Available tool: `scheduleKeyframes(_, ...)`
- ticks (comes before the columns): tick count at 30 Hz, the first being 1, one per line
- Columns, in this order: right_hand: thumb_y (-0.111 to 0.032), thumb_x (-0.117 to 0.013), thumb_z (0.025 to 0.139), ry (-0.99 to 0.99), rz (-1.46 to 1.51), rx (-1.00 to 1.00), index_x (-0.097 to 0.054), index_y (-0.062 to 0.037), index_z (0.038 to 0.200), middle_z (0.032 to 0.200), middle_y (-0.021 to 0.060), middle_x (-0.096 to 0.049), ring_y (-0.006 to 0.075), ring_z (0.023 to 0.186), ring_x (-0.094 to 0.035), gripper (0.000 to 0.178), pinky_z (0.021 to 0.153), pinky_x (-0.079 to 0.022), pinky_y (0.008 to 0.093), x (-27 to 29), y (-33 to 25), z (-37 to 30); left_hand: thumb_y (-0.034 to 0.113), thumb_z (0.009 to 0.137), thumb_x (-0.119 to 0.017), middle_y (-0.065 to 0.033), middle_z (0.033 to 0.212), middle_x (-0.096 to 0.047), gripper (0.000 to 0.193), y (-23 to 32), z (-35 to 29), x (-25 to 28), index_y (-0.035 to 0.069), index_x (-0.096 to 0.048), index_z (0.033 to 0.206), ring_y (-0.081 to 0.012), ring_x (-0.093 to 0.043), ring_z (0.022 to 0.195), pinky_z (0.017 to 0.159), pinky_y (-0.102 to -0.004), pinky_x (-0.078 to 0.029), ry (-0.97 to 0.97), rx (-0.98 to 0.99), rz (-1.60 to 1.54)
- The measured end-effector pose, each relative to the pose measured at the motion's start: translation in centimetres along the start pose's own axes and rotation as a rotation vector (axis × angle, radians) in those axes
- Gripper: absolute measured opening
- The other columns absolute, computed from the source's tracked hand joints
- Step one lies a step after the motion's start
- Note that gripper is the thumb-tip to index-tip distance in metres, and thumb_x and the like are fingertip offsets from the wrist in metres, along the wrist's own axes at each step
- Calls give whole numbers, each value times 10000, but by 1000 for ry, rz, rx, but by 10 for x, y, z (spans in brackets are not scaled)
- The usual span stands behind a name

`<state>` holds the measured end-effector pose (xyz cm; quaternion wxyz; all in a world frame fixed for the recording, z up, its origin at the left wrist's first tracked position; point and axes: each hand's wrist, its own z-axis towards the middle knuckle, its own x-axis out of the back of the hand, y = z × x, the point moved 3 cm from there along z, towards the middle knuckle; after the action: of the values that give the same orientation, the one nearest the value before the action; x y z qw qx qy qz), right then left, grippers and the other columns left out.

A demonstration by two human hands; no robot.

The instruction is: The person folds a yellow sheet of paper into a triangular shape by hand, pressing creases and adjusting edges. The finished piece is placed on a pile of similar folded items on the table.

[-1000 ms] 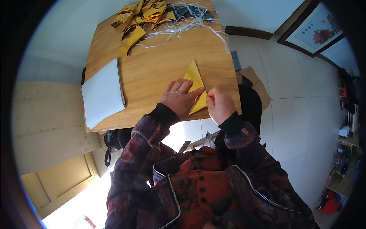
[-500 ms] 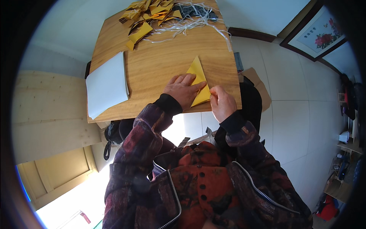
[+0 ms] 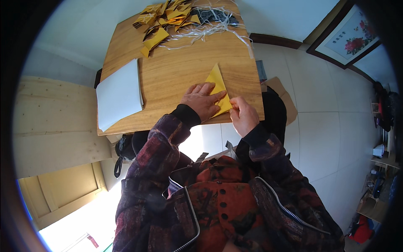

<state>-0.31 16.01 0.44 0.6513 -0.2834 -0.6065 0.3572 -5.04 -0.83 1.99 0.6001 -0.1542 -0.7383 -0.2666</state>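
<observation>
A folded sheet of gold paper (image 3: 217,78), shaped like a narrow triangle with its tip pointing away, lies near the table's front edge. My left hand (image 3: 200,100) presses flat on its left side, fingers stretched across the paper. At the lower right edge, my right hand (image 3: 243,116) has thumb and curled forefinger closed on the paper. The paper's lower left corner is partly covered by my left hand.
A stack of white paper (image 3: 119,95) lies on the left of the wooden table (image 3: 176,67). Folded gold paper pieces (image 3: 172,17) are heaped at the far side, beside tangled clear plastic strips (image 3: 210,28). A framed flower picture (image 3: 352,35) stands at the right wall.
My right hand has shifted very slightly up and left along the paper's right edge. My left hand stays pressed in place.
</observation>
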Motion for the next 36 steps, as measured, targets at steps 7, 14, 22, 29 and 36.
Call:
scheduleKeyframes(7,-65,-610,850,-62,-38,-55,-578,-39,1050,1014,180,-632,372,862,-629,204,739,-505,435,1,-2,0,419,909,-513,-107,1379,-431,505,-1,0,-1,294,-491,1398,-298,-402,1295,1107,-431,-270,-6,2,-18)
scheduleKeyframes(14,-150,-655,841,9,-461,396,-614,-67,1178,1292,85,-516,315,1134,-507,349,855,-482,409,-4,-11,-28,404,886,-551,-73,1331,-459,508,-2,-1,-7,311,-503,1383,-267,-419,1274,1094,-429,-277,97,-26,-3)
scheduleKeyframes(22,-225,-642,862,-39,-591,443,-575,-118,1285,1385,12,-489,280,1321,-387,441,893,-399,409,-8,1,-36,393,884,-583,-105,1349,-448,527,-3,-2,-6,284,-504,1394,-288,-418,1271,1088,-430,-296,65,-33,-27)
scheduleKeyframes(29,-196,-700,821,-51,-593,440,-532,-164,1351,1433,16,-476,270,1365,-368,556,912,-360,403,-12,2,-40,383,877,-594,-103,1349,-446,523,-3,-3,-7,281,-519,1384,-280,-420,1266,1086,-434,-298,126,-55,-29)
scheduleKeyframes(36,-172,-706,801,-38,-579,440,-542,-192,1347,1428,4,-482,270,1344,-388,570,932,-347,408,-13,4,-40,364,867,-607,-106,1353,-443,530,-4,-4,-8,282,-519,1383,-280,-421,1269,1086,-432,-302,124,-52,-41)
